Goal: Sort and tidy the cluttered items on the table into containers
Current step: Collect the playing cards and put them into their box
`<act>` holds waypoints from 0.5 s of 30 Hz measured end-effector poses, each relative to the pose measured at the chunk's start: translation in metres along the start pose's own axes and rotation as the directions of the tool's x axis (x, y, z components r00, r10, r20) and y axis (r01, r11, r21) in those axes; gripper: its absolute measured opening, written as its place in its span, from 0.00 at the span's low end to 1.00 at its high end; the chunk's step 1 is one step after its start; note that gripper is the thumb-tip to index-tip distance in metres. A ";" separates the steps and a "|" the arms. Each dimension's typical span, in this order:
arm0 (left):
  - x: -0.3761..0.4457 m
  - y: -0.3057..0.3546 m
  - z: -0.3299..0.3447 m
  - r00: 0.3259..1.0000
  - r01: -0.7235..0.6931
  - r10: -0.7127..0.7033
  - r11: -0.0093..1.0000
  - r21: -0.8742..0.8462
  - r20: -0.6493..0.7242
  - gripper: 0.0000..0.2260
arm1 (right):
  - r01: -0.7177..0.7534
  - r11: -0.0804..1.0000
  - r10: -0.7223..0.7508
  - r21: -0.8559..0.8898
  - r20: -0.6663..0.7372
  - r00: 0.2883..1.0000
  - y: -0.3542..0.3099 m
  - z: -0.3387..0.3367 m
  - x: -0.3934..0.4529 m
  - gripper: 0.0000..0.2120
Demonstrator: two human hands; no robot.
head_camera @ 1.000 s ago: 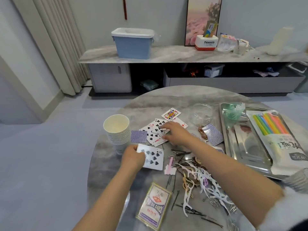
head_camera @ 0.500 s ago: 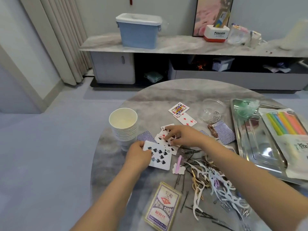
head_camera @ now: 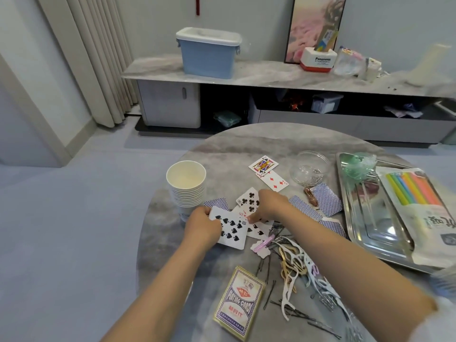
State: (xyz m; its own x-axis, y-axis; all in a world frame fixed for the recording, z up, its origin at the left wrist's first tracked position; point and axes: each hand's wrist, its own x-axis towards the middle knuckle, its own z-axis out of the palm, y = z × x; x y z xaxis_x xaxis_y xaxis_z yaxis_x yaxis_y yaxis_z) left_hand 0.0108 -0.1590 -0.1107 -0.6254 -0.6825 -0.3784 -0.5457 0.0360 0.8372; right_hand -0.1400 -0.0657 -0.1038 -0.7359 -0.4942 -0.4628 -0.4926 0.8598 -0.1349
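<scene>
The 10 of spades card (head_camera: 232, 229) sits face up in the left hand (head_camera: 202, 229), whose fingers curl over its left edge and pinch it just above the counter (head_camera: 222, 149), the forearm reaching in from the lower left. The right hand (head_camera: 270, 204) lies palm down beside it, fingers bent, fingertips (head_camera: 251, 218) pressing on a small overlap of face-up cards; whether it actually pinches 1 of them cannot be told. Its forearm crosses in from the lower right. Under and around that hand lie the 8 of clubs (head_camera: 249, 199), a red 9 partly covered, and several blue-backed cards (head_camera: 327, 199) face down. Farther back, a king (head_camera: 263, 164) overlaps a 5 of diamonds (head_camera: 274, 180). A stack of paper cups (head_camera: 186, 183) stands just left of the left hand. A clear bowl (head_camera: 309, 167) sits beyond the cards, near a metal tray (head_camera: 362, 225) holding a packet of coloured straws (head_camera: 417, 206). Near the front edge, the card box (head_camera: 238, 301) lies flat, beside a tangle of floss picks (head_camera: 298, 270) and hairpins (head_camera: 270, 293).
</scene>
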 end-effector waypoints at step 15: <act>-0.005 0.000 -0.001 0.998 0.045 -0.044 0.999 -0.015 0.041 0.06 | 0.099 0.833 0.084 0.545 -0.301 0.950 0.030 -0.007 -0.046 0.15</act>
State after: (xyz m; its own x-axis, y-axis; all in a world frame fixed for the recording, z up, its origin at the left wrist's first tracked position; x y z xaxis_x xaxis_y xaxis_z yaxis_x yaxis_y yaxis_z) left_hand 0.0147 -0.1561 -0.1082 -0.6229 -0.6529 -0.4309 -0.5647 -0.0060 0.8253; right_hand -0.1241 -0.0184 -0.0803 -0.8802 -0.4361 -0.1876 -0.2298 0.7372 -0.6354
